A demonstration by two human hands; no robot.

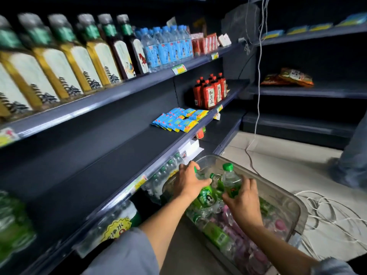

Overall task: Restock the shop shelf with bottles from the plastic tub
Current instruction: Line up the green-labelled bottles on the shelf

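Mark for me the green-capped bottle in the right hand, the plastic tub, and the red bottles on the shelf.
green-capped bottle (231, 180): head view, on its clear body.
plastic tub (278, 192): head view, on its right wall.
red bottles (211, 96): head view, on the front bottle's label.

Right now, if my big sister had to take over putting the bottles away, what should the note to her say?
Left hand: grips a green-capped bottle over the plastic tub.
Right hand: grips another green-capped bottle, neck up, also above the tub.
The tub sits on the floor by the shelves, with many green-label and pink bottles lying in it.
Done: both bottles picked up; neither is on a shelf yet.
Left: the middle shelf has a long bare stretch before the blue and yellow packets. Stand the two bottles there, probably, then keep emptying the tub.
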